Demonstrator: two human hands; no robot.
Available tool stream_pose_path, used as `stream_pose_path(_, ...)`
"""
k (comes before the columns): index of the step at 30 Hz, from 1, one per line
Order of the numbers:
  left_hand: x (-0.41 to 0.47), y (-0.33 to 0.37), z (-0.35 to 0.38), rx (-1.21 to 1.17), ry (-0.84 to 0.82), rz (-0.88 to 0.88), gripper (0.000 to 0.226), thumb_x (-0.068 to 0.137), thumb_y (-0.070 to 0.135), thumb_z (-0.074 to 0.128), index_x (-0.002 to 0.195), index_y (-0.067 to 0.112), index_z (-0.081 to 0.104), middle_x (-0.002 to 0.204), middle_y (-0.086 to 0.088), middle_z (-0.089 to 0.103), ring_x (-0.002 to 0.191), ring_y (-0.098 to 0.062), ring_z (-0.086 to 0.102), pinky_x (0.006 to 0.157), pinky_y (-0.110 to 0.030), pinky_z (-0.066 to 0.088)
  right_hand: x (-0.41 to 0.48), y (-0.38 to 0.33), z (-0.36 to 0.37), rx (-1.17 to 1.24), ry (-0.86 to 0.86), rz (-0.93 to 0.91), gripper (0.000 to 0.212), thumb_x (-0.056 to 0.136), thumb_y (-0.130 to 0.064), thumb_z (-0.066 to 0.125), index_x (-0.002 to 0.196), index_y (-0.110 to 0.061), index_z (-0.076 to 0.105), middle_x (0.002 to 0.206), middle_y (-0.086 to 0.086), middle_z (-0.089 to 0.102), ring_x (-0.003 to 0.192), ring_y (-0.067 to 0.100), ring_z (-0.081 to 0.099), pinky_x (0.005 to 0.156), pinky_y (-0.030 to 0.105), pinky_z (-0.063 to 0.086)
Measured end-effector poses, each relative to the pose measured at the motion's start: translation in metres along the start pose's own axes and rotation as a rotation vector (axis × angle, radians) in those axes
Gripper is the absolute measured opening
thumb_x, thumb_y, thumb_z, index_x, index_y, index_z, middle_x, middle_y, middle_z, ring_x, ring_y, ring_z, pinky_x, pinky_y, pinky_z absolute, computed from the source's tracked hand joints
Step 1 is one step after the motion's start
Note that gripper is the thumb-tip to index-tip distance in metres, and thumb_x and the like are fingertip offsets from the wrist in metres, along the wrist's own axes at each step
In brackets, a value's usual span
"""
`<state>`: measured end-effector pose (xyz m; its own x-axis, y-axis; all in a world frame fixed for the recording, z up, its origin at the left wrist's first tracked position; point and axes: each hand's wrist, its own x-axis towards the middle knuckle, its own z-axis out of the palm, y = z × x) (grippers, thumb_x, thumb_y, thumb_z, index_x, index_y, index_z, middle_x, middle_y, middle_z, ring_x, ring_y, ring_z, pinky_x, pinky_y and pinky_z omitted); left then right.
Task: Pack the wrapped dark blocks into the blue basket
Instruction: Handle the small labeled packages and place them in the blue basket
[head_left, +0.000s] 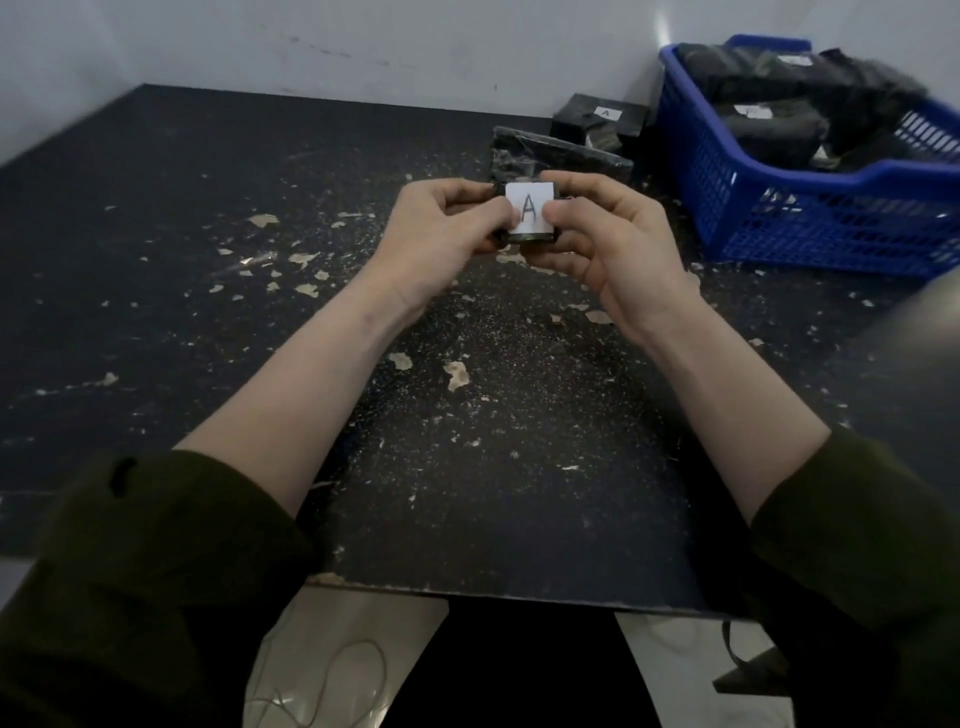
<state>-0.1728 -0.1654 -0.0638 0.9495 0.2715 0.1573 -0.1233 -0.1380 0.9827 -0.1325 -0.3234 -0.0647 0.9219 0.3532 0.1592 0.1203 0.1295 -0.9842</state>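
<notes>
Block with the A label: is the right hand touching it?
Touching. Head view shows the right hand pinching the block, thumb on its label; the left hand grips the other side.

Dark olive-green left sleeve (130, 551), matching right sleeve (862, 525), both bunched near the elbows, forearms bare

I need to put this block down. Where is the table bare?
Bare but for flakes: the black speckled tabletop left of the left hand, and between the forearms. Crowded: beyond and right of the held white-labelled dark block, where the blue plastic basket, another labelled dark block and a flat wrapped pack sit.
</notes>
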Motion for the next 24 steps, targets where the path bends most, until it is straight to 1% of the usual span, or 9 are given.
stream_pose_path(2, -0.0001, -0.0011, 0.0025, 0.021, 0.019, 0.026, 0.019, 0.085, 0.005, 0.067, 0.105, 0.003, 0.067, 0.087, 0.001, 0.069, 0.066, 0.005, 0.065, 0.064, -0.011, 0.050, 0.0003, 0.0031, 0.0026, -0.056, 0.034, -0.021, 0.030, 0.089, -0.001, 0.067, 0.119, -0.003, 0.066, 0.107, 0.016, 0.071, 0.089, 0.023, 0.073, 0.075, 0.034, 0.061)
stream_pose_path(3, 0.0001, -0.0020, 0.0033, 0.025, 0.022, 0.032, 0.016, 0.085, 0.004, 0.067, 0.102, 0.006, 0.068, 0.086, 0.002, 0.069, 0.066, 0.005, 0.065, 0.063, -0.011, 0.049, 0.0001, 0.0038, 0.0032, -0.073, 0.053, -0.033, 0.031, 0.088, 0.000, 0.069, 0.118, -0.002, 0.067, 0.104, 0.014, 0.073, 0.089, 0.023, 0.072, 0.077, 0.037, 0.062)
stream_pose_path(5, 0.0008, -0.0036, 0.0032, 0.017, 0.013, 0.032, 0.015, 0.086, 0.004, 0.066, 0.100, 0.010, 0.067, 0.088, 0.002, 0.070, 0.073, 0.001, 0.066, 0.068, -0.013, 0.050, -0.0004, 0.0036, 0.0031, -0.081, 0.075, -0.060, 0.032, 0.084, 0.002, 0.072, 0.116, -0.003, 0.068, 0.099, 0.012, 0.074, 0.088, 0.024, 0.073, 0.080, 0.041, 0.062)
stream_pose_path(8, 0.0018, -0.0057, 0.0020, -0.011, -0.020, 0.036, 0.022, 0.086, 0.009, 0.067, 0.108, 0.006, 0.066, 0.095, -0.002, 0.069, 0.086, -0.007, 0.066, 0.077, -0.020, 0.054, -0.0011, 0.0029, 0.0027, -0.080, 0.074, -0.081, 0.034, 0.082, 0.002, 0.075, 0.115, -0.004, 0.068, 0.097, 0.009, 0.075, 0.086, 0.020, 0.074, 0.077, 0.035, 0.062)
stream_pose_path(12, 0.0019, -0.0061, 0.0039, 0.021, 0.018, 0.069, 0.015, 0.086, 0.011, 0.071, 0.100, 0.012, 0.067, 0.091, 0.001, 0.070, 0.080, -0.002, 0.066, 0.073, -0.016, 0.051, -0.0007, 0.0032, 0.0020, -0.049, 0.042, -0.062, 0.033, 0.087, 0.001, 0.069, 0.120, -0.003, 0.066, 0.105, 0.011, 0.073, 0.092, 0.022, 0.074, 0.077, 0.033, 0.061)
stream_pose_path(14, 0.0015, -0.0058, 0.0051, 0.026, 0.017, 0.072, 0.015, 0.086, 0.011, 0.070, 0.100, 0.012, 0.067, 0.091, 0.001, 0.070, 0.078, 0.000, 0.066, 0.071, -0.015, 0.050, -0.0014, 0.0022, 0.0014, -0.020, 0.045, -0.042, 0.029, 0.090, 0.000, 0.066, 0.119, -0.003, 0.067, 0.107, 0.014, 0.072, 0.088, 0.021, 0.073, 0.076, 0.031, 0.060)
stream_pose_path(17, 0.0014, -0.0061, 0.0035, 0.020, -0.014, 0.077, 0.018, 0.087, 0.012, 0.070, 0.105, 0.010, 0.067, 0.094, 0.000, 0.071, 0.083, -0.002, 0.067, 0.074, -0.016, 0.052, -0.0024, 0.0015, 0.0029, -0.047, 0.085, -0.065, 0.027, 0.090, -0.002, 0.068, 0.116, -0.003, 0.068, 0.099, 0.009, 0.073, 0.084, 0.019, 0.072, 0.073, 0.031, 0.061)
stream_pose_path(21, 0.0019, -0.0066, 0.0036, -0.030, -0.029, 0.057, 0.027, 0.088, 0.012, 0.068, 0.115, 0.011, 0.065, 0.106, -0.002, 0.068, 0.101, -0.015, 0.067, 0.091, -0.031, 0.056, -0.0027, 0.0020, 0.0038, -0.095, 0.116, -0.102, 0.030, 0.087, -0.004, 0.073, 0.116, -0.003, 0.069, 0.099, 0.010, 0.074, 0.085, 0.019, 0.073, 0.075, 0.033, 0.062)
stream_pose_path(24, 0.0025, -0.0063, 0.0050, -0.046, 0.024, 0.053, 0.033, 0.089, 0.010, 0.068, 0.121, 0.015, 0.062, 0.108, -0.002, 0.065, 0.104, -0.018, 0.066, 0.088, -0.030, 0.057, -0.0018, 0.0005, 0.0013, -0.093, 0.119, -0.111, 0.031, 0.088, -0.006, 0.072, 0.119, -0.005, 0.068, 0.100, 0.006, 0.074, 0.082, 0.015, 0.072, 0.075, 0.030, 0.061)
